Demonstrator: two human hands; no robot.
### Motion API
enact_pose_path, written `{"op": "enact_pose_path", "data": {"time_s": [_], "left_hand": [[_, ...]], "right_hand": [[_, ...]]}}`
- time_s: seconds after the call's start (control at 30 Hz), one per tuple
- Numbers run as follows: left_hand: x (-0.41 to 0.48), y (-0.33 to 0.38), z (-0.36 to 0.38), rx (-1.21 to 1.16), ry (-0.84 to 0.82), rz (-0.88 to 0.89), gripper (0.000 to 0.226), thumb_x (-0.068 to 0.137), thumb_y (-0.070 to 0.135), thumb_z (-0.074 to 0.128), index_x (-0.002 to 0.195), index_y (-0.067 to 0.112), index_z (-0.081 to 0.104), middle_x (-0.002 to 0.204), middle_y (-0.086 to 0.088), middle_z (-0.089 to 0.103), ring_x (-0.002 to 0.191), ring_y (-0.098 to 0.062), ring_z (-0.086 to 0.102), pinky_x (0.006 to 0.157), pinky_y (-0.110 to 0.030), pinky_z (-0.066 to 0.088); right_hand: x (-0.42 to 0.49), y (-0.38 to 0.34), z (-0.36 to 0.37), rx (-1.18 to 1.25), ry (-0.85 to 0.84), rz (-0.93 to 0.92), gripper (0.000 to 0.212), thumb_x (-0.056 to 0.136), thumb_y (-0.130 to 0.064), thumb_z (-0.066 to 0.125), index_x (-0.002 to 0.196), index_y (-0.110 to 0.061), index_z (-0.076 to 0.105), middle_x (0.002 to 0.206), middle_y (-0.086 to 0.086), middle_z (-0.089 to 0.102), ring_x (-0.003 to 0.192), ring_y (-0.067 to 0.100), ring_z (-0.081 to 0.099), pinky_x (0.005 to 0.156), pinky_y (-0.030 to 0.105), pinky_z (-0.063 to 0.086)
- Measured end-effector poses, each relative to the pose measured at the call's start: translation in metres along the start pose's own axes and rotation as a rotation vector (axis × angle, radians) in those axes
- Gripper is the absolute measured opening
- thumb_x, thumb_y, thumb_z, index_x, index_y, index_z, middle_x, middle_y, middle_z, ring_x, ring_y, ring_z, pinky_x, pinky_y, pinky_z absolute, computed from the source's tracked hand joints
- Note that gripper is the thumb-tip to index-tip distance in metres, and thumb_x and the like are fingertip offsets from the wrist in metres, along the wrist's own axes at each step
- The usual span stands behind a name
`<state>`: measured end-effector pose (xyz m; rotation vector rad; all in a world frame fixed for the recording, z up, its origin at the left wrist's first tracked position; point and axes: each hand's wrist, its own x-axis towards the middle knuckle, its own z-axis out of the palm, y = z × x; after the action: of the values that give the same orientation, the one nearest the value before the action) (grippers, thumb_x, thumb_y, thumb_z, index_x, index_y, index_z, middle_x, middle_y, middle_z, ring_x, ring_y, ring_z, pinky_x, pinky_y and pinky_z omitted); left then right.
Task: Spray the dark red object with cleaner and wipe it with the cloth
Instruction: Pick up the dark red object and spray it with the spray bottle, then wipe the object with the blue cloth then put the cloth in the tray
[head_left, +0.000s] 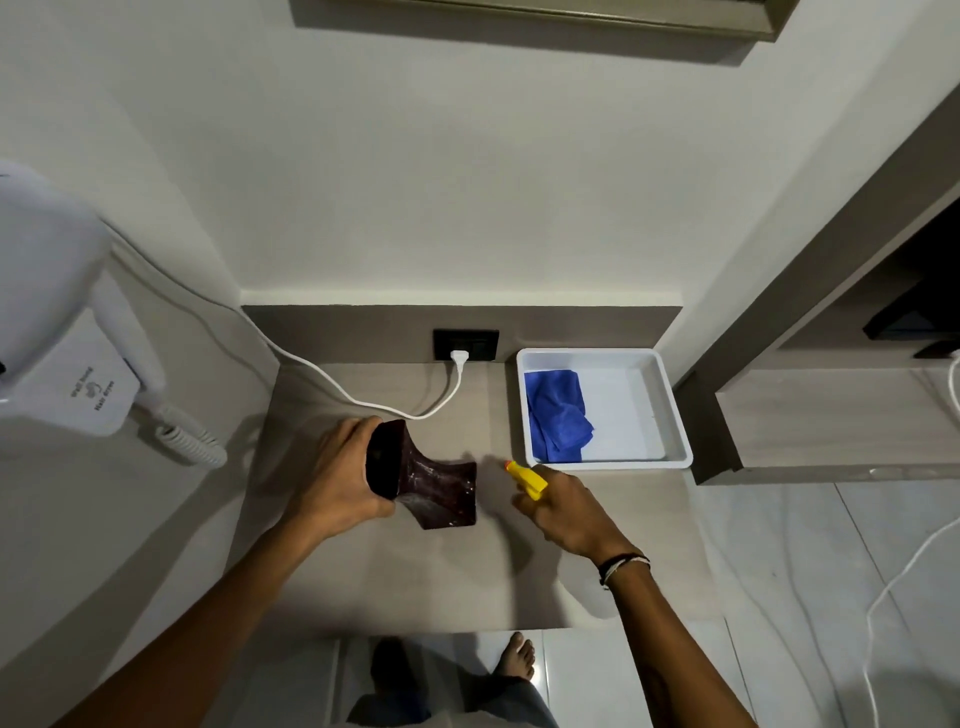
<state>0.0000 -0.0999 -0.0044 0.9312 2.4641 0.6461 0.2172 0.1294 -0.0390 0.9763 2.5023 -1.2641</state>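
Left of the white tray (675, 410) holding the blue cloth (556, 415), the left hand (332, 478) grips the dark red object (431, 483) tilted on the countertop (415, 582), while the right hand (566, 514), just beside it, clasps a yellow-nozzled spray bottle (525, 477).

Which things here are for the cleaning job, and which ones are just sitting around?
For the job: dark red object in the left hand; yellow spray nozzle in the right hand; blue cloth in the white tray.

Just there: wall hair dryer, white plug, black socket.
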Motion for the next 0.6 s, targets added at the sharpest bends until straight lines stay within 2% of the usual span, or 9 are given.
{"op": "enact_pose_path", "data": {"time_s": [0.03,0.1,0.17,0.2,0.3,0.4,0.5,0.6], "left_hand": [[0.001,0.005,0.001,0.023,0.009,0.020,0.114,0.042,0.033,0.092,0.148,0.023,0.050,0.141,0.000,0.052,0.130,-0.027,0.052,0.108,-0.043,0.050],[0.003,0.015,0.004,0.091,0.035,0.074,0.113,0.042,0.040,0.087,0.148,0.024,0.050,0.139,0.001,0.052,0.128,-0.026,0.053,0.108,-0.041,0.049],[0.007,0.025,0.009,0.147,0.047,0.107,0.113,0.045,0.043,0.088,0.148,0.020,0.050,0.140,0.000,0.050,0.128,-0.026,0.053,0.109,-0.040,0.049],[0.010,0.031,0.011,0.169,0.049,0.116,0.113,0.048,0.042,0.090,0.149,0.017,0.049,0.141,-0.002,0.049,0.130,-0.026,0.051,0.111,-0.040,0.049],[0.015,0.043,0.017,0.235,0.057,0.134,0.110,0.055,0.040,0.094,0.150,0.012,0.047,0.143,-0.005,0.046,0.133,-0.026,0.048,0.113,-0.040,0.047],[0.018,0.053,0.022,0.266,0.079,0.129,0.109,0.056,0.039,0.095,0.150,0.013,0.047,0.144,-0.006,0.046,0.135,-0.027,0.048,0.114,-0.040,0.048],[0.020,0.058,0.027,0.279,0.089,0.105,0.112,0.056,0.041,0.095,0.153,0.013,0.045,0.148,-0.006,0.044,0.139,-0.028,0.046,0.117,-0.041,0.047],[0.020,0.063,0.032,0.290,0.095,0.092,0.115,0.055,0.043,0.096,0.154,0.013,0.044,0.151,-0.005,0.042,0.143,-0.029,0.044,0.117,-0.042,0.047]], "right_hand": [[0.001,0.005,-0.007,0.042,0.028,-0.005,0.023,0.098,-0.029,0.064,0.114,-0.013,0.065,0.099,0.013,0.072,0.087,0.038,0.068,0.085,0.056,0.060],[0.003,0.013,-0.024,0.084,0.105,-0.054,0.033,0.099,-0.021,0.059,0.131,-0.016,0.062,0.102,0.009,0.070,0.088,0.035,0.066,0.089,0.055,0.058],[0.007,0.018,-0.046,0.076,0.193,-0.140,0.048,0.106,-0.022,0.055,0.153,-0.024,0.049,0.107,0.004,0.069,0.091,0.029,0.065,0.092,0.045,0.057],[0.010,0.021,-0.059,0.076,0.241,-0.161,0.050,0.108,-0.027,0.054,0.157,-0.027,0.045,0.107,0.002,0.069,0.092,0.026,0.065,0.091,0.042,0.055],[0.024,0.026,-0.093,0.089,0.395,-0.133,0.045,0.107,-0.045,0.055,0.147,-0.024,0.054,0.103,-0.001,0.071,0.095,0.026,0.071,0.084,0.038,0.057],[0.045,0.035,-0.121,0.077,0.548,-0.109,0.035,0.104,-0.033,0.065,0.138,-0.025,0.061,0.097,-0.003,0.071,0.088,0.023,0.072,0.077,0.031,0.056],[0.069,0.046,-0.138,0.099,0.630,-0.078,0.039,0.103,-0.022,0.069,0.141,-0.023,0.062,0.109,0.004,0.077,0.090,0.023,0.071,0.085,0.030,0.054],[0.093,0.056,-0.141,0.096,0.673,-0.016,0.037,0.103,-0.016,0.068,0.140,-0.018,0.063,0.117,0.014,0.078,0.096,0.034,0.074,0.091,0.042,0.060]]}}
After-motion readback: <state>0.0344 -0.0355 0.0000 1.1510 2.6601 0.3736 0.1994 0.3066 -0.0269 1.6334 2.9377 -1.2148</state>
